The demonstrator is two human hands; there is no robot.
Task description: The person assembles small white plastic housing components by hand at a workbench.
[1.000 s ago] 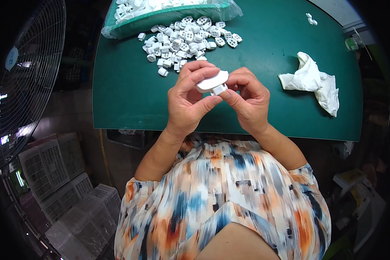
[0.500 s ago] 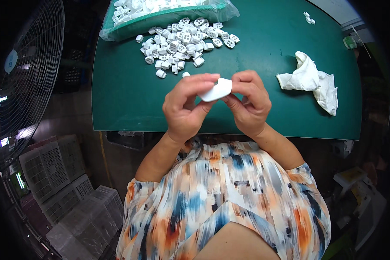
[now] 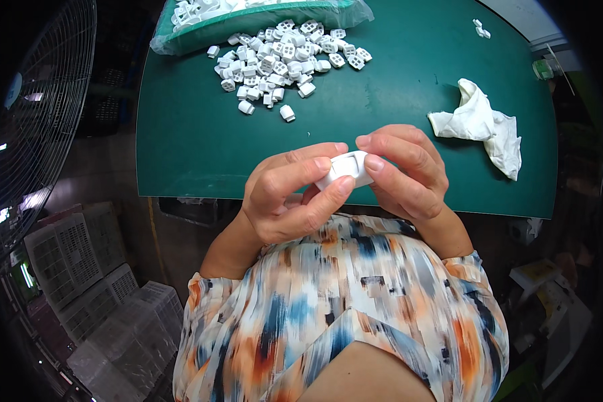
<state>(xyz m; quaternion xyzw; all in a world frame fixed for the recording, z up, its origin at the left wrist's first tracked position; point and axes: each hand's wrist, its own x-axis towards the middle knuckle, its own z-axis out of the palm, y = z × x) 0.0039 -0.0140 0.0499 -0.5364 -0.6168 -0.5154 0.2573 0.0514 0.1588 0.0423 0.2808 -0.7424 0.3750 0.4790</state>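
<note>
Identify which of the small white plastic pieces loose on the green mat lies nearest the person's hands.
The lone small white plastic piece at the pile's near edge, set slightly apart from the heap, lies closest to the left hand and right hand.

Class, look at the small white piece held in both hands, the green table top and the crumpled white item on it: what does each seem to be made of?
White piece: probably moulded plastic, smooth and matt, with a crisp recessed edge. Green table top: looks like a matt rubber or vinyl mat, flat and even, without glare. Crumpled white item: soft cloth or a fabric glove, judging by its limp folds.
</note>
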